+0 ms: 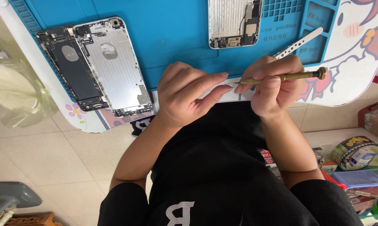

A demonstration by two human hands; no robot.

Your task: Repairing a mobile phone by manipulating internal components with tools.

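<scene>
Black-shirted lap nearest the lens, beyond it a blue repair mat with two opened phone housings far left and a third at the far edge. Right hand closed around a brass screwdriver, shaft lying left-right, tip pointing left. Left hand just beside that tip, fingers pinched toward it; any small part there too tiny to tell.

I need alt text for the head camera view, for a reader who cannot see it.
A right hand holds a brass screwdriver, its tip at a small part pinched by the left hand, above a blue work mat with three opened phone housings.
</scene>
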